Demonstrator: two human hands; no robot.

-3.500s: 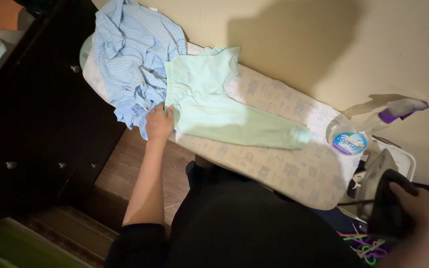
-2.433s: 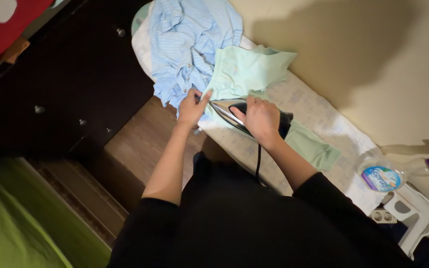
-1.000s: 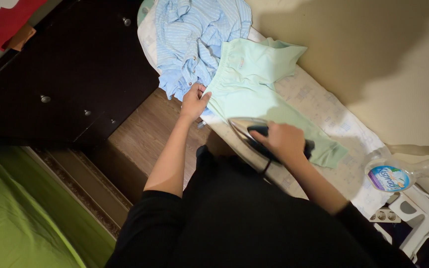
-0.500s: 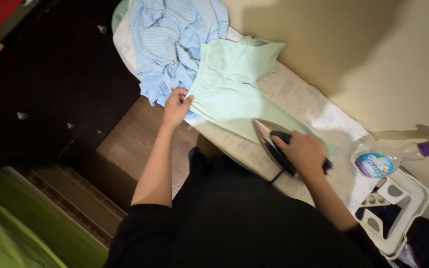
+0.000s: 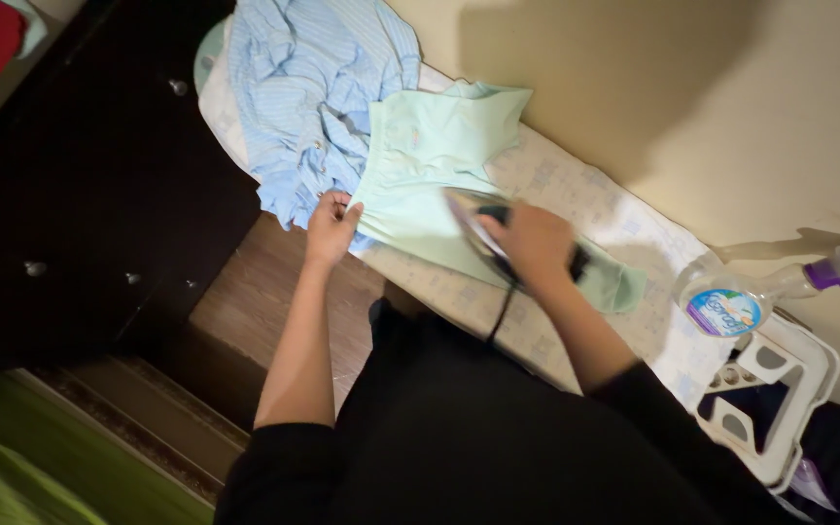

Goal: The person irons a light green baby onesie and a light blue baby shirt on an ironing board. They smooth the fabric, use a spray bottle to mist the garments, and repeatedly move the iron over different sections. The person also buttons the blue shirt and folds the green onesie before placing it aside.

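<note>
A pale green garment (image 5: 430,165) lies flat on the patterned ironing board (image 5: 585,204). My right hand (image 5: 529,241) grips the handle of a dark iron (image 5: 473,219) that rests on the green garment, its cord hanging toward my body. At the garment's near corner, my left hand (image 5: 331,226) pinches the edge, beside a crumpled blue striped shirt (image 5: 308,97) piled on the board's far end.
A clear spray bottle (image 5: 746,297) with a purple nozzle lies at the board's right end above a white iron rest (image 5: 775,389). A dark wooden dresser (image 5: 80,194) stands on the left, above a strip of wood floor (image 5: 264,301). A green bedcover (image 5: 12,467) fills the lower left.
My right hand has slid the iron back to the left along the green garment, toward my left hand. The left hand keeps hold of the garment's corner.
</note>
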